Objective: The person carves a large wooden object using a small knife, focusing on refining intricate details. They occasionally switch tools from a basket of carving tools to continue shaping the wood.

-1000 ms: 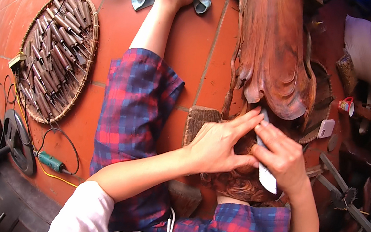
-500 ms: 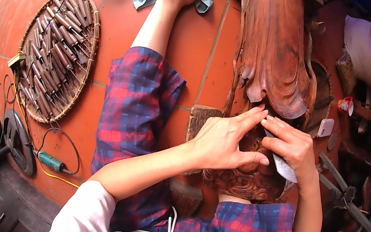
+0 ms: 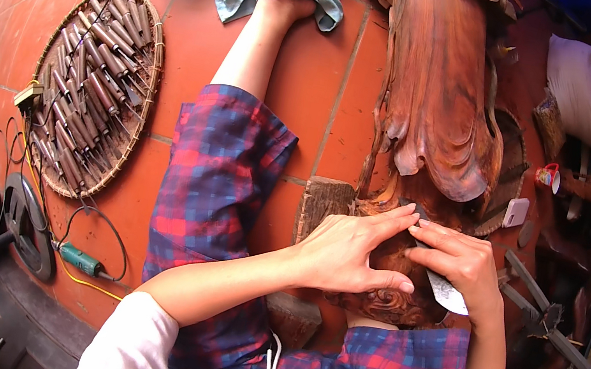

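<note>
A reddish-brown wood carving (image 3: 440, 83) with flowing folds lies lengthwise before me, its curly carved end (image 3: 385, 305) close to my lap. My right hand (image 3: 462, 263) is closed on a folded piece of sandpaper (image 3: 448, 294), dark on one face and white on the other, whose white end sticks out below the fingers. With fingers stretched forward and thumb apart, my left hand (image 3: 350, 256) rests its fingertips on the carving beside the right fingertips. The surface directly beneath both sets of fingertips is hidden.
A round woven tray (image 3: 153, 92) of wood-handled chisels (image 3: 97, 74) lies left on the tiles. Below it are a green power tool (image 3: 80, 258) and cords. A wooden block (image 3: 323, 205) stands beside the carving. To the right are a phone (image 3: 515, 213), a cup (image 3: 548, 178) and a white sack (image 3: 584, 93).
Both hands have slid toward me along the carving, away from the lower edge of its folds. The sandpaper has moved with my right hand.
</note>
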Action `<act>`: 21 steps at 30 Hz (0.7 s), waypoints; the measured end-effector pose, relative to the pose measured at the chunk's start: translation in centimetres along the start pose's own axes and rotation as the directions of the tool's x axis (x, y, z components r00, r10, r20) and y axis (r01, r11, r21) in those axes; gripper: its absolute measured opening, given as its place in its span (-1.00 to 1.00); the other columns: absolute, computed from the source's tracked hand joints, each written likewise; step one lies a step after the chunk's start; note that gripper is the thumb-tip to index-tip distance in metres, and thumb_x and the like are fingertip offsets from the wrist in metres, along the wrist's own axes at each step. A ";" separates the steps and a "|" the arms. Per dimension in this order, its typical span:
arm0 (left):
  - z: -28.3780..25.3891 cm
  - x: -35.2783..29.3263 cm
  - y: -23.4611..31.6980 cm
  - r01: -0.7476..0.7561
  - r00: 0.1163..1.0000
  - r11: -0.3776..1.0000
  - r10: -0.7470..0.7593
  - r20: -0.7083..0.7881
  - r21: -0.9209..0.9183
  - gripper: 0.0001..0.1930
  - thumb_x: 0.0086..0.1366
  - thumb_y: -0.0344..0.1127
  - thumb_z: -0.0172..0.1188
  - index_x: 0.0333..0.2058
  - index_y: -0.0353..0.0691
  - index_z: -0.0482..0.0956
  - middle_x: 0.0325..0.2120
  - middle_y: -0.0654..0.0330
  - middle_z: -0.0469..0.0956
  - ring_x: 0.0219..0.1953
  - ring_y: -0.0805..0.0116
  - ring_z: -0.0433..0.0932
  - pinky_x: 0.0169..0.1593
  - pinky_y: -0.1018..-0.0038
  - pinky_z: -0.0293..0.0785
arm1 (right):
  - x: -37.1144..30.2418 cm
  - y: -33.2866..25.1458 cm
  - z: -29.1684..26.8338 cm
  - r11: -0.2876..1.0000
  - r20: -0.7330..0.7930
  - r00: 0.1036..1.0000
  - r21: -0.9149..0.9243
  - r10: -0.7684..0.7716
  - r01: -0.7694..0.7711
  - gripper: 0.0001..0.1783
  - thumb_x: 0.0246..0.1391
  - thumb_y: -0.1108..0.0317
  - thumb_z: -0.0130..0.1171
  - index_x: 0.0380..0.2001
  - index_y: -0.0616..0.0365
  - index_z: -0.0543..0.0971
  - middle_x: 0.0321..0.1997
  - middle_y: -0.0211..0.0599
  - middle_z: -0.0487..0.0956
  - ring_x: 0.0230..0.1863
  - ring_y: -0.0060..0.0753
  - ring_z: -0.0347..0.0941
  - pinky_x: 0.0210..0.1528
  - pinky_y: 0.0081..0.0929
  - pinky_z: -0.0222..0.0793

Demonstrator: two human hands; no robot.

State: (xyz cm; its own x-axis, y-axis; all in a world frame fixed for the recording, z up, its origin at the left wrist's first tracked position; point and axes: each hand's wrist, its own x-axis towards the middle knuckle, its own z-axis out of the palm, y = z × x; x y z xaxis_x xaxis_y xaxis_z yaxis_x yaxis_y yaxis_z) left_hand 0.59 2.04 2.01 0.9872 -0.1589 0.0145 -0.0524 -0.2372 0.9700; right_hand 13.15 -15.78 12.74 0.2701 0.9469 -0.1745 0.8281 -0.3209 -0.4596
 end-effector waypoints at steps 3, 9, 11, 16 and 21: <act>0.0 0.2 0.2 0.047 0.999 0.999 -0.046 0.025 -0.011 0.09 0.12 0.43 0.28 0.35 -0.39 0.25 0.40 -0.07 0.24 0.10 -0.09 0.58 0.06 0.14 0.55 | -0.1 -0.2 0.5 0.998 -0.085 0.994 0.016 0.062 -0.061 -0.68 -0.15 0.31 0.38 -0.26 0.18 0.70 -0.03 -0.05 0.70 0.06 -0.05 0.65 0.09 -0.25 0.60; -0.1 0.3 0.4 0.036 0.999 0.999 -0.035 0.033 -0.016 0.12 0.10 0.44 0.29 0.36 -0.39 0.24 0.41 -0.07 0.21 0.14 -0.07 0.56 0.12 0.16 0.53 | -0.7 -1.3 3.0 0.924 -0.355 0.862 0.256 0.363 -0.284 -0.69 -0.23 0.53 0.48 -0.40 0.32 0.55 -0.25 -0.06 0.69 -0.21 -0.14 0.68 -0.16 -0.35 0.58; -0.1 0.3 0.2 0.020 1.000 1.000 -0.020 -0.016 -0.002 0.12 0.09 0.42 0.31 0.36 -0.40 0.24 0.42 -0.08 0.20 0.18 -0.08 0.53 0.15 0.17 0.52 | 0.6 -1.2 3.3 0.944 -0.426 0.850 0.247 0.309 -0.219 -0.73 -0.19 0.60 0.40 -0.47 0.29 0.46 -0.31 -0.10 0.61 -0.25 -0.17 0.63 -0.22 -0.39 0.54; -0.4 0.4 0.6 -0.007 1.000 1.000 0.007 0.003 -0.026 0.10 0.07 0.37 0.38 0.36 -0.37 0.24 0.42 -0.10 0.17 0.23 -0.08 0.49 0.19 0.18 0.50 | 1.0 -0.5 5.1 0.989 -0.520 0.842 0.053 0.145 -0.138 -0.71 -0.25 0.65 0.39 -0.52 0.24 0.43 -0.33 -0.09 0.55 -0.29 -0.15 0.63 -0.27 -0.39 0.55; -0.6 -0.2 0.7 -0.050 0.998 0.995 0.047 -0.031 -0.089 0.07 0.07 0.34 0.39 0.35 -0.33 0.27 0.40 -0.12 0.22 0.22 -0.11 0.48 0.17 0.16 0.51 | 1.7 -1.7 3.7 0.973 -0.426 0.875 0.122 0.230 -0.197 -0.72 -0.23 0.64 0.38 -0.56 0.26 0.42 -0.33 -0.09 0.57 -0.38 -0.22 0.60 -0.33 -0.42 0.53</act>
State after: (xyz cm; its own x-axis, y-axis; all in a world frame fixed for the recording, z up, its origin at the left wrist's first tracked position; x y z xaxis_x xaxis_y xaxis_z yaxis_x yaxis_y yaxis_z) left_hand 0.48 2.48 2.84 0.9878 -0.1400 0.0680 -0.0881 -0.1426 0.9859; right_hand 10.42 -13.72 10.04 0.6362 0.7633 0.1123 0.6926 -0.5009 -0.5191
